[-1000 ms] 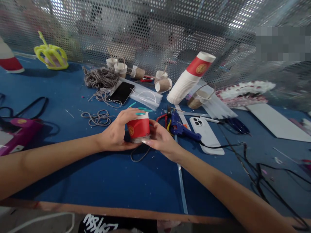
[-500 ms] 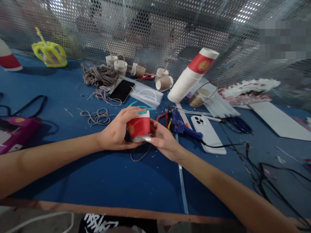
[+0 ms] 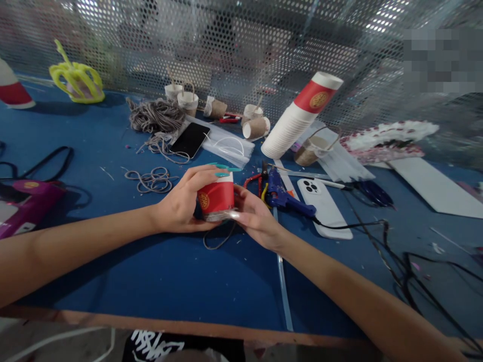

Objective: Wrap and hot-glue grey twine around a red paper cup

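A red and white paper cup point(image 3: 218, 197) is held between both hands above the blue table. Around its lower edge runs a band of grey cord point(image 3: 215, 216), and a loose end point(image 3: 216, 247) loops down below. My left hand point(image 3: 185, 196) wraps the cup from the left, its long turquoise nails over the top. At the lower right edge, the thumb and fingers of my right hand point(image 3: 256, 215) pinch the cup and cord; some fingertips are hidden behind the cup. Just right of that hand lie a blue glue gun point(image 3: 283, 195) and red-handled pliers point(image 3: 258, 182).
Grey cord point(image 3: 156, 115), a black phone point(image 3: 190, 140) and small cord-wrapped cups point(image 3: 187, 102) lie behind the hands. A tall paper cup stack point(image 3: 292, 125) leans right. A white phone point(image 3: 325, 208) and black cables point(image 3: 400, 266) lie farther right. A purple glue gun point(image 3: 33, 201) is left.
Both hands keep the cup in nearly the same place. The fingers of my left hand have shifted slightly on the cup's top; the view has moved a little.
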`<move>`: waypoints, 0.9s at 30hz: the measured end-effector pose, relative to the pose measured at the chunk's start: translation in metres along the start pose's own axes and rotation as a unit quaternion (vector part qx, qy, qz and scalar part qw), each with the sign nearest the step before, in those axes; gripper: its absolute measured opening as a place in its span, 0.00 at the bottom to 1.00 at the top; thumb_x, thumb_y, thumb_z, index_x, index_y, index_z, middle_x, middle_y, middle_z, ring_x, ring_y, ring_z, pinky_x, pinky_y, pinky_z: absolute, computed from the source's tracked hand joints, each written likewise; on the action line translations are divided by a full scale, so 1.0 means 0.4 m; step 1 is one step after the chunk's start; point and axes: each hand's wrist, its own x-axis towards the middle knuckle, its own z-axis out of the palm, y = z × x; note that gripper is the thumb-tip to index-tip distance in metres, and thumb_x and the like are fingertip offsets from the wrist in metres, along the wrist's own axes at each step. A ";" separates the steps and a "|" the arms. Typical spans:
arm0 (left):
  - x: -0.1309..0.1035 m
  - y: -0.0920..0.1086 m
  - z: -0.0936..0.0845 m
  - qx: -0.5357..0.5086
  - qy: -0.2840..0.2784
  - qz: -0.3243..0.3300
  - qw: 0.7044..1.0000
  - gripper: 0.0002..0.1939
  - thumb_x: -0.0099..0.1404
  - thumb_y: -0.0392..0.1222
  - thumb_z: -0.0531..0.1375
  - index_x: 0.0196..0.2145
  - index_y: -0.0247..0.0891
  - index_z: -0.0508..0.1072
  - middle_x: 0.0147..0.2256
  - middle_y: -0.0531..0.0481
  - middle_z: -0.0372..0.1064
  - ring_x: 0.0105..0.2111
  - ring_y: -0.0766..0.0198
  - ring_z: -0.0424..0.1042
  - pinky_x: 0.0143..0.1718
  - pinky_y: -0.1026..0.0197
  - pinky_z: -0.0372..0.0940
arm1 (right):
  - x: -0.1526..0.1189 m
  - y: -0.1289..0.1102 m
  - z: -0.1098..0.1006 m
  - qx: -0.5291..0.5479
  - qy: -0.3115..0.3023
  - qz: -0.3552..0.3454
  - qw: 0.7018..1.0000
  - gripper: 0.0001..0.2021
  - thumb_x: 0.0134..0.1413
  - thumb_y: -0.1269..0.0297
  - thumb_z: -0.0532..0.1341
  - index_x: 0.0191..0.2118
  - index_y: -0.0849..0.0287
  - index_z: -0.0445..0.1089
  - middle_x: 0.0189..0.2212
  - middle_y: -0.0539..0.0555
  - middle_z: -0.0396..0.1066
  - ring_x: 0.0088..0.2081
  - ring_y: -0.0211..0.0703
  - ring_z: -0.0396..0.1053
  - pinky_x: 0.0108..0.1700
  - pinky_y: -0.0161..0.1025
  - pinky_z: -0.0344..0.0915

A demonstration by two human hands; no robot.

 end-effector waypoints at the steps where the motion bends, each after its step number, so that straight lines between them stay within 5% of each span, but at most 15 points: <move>1: 0.000 -0.001 0.000 0.002 0.004 0.004 1.000 0.45 0.53 0.52 0.69 0.61 0.38 0.51 0.52 0.36 0.64 0.55 0.50 0.65 0.51 0.44 0.68 | 0.000 0.000 0.000 -0.001 0.000 -0.003 1.000 0.32 0.41 0.59 0.70 0.52 0.56 0.61 0.49 0.58 0.70 0.52 0.49 0.69 0.59 0.51 0.63; 19: 0.000 -0.006 -0.002 0.032 0.004 0.037 0.999 0.44 0.54 0.51 0.68 0.61 0.39 0.49 0.51 0.36 0.65 0.54 0.50 0.66 0.54 0.41 0.65 | -0.002 -0.007 0.006 -0.031 -0.009 -0.036 0.999 0.32 0.40 0.60 0.71 0.52 0.53 0.59 0.52 0.57 0.69 0.54 0.50 0.68 0.58 0.53 0.65; 27: -0.002 -0.012 0.000 0.032 0.008 0.037 0.999 0.49 0.55 0.49 0.68 0.65 0.42 0.43 0.59 0.35 0.55 0.60 0.48 0.59 0.57 0.40 0.62 | -0.004 -0.021 0.005 -0.004 -0.007 -0.055 0.998 0.32 0.43 0.60 0.69 0.55 0.54 0.58 0.56 0.58 0.66 0.56 0.50 0.67 0.61 0.54 0.61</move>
